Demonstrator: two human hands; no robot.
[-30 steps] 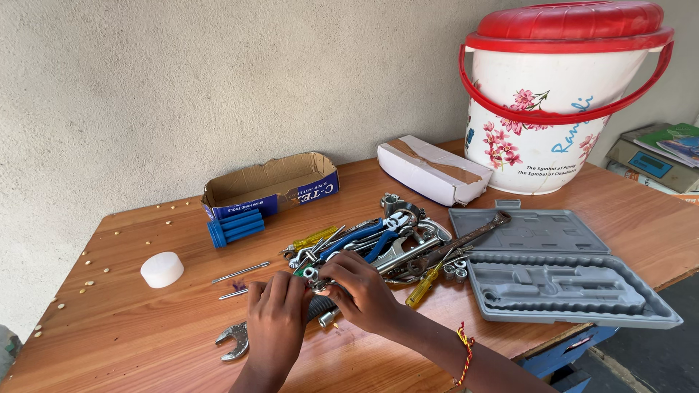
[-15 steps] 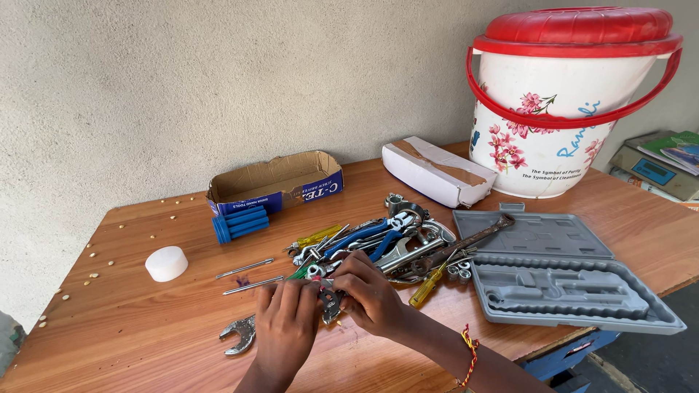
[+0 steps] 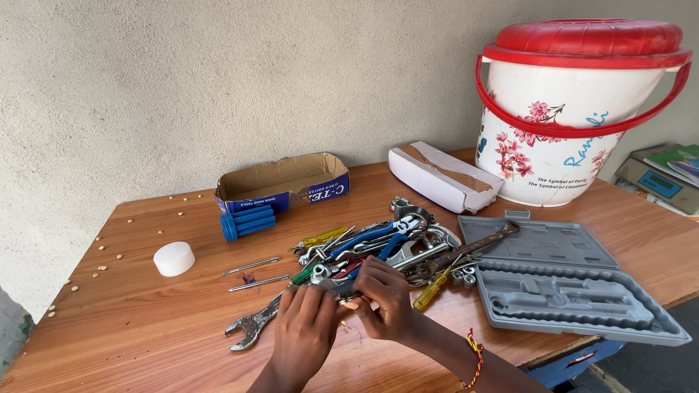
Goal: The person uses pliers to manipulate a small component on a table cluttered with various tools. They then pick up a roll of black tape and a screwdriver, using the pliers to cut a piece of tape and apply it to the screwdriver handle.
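Two hands pinch a small metal part by the tool pile.

The left hand [image 3: 306, 327] and right hand [image 3: 384, 298] meet at the near edge of the wooden counter [image 3: 145, 342], fingers pressed together on a small metal piece [image 3: 349, 297]. It looks hard, light and slippery, so fingertips at its ends suit it best. A big wrench [image 3: 251, 325] lies just beside. Farther back sit the tool pile [image 3: 378, 244], a grey case [image 3: 561, 280], and a red-lidded bucket [image 3: 575, 109].

Rough grey plaster wall [image 3: 218, 80] — wooden table [image 3: 145, 335] — daylight.
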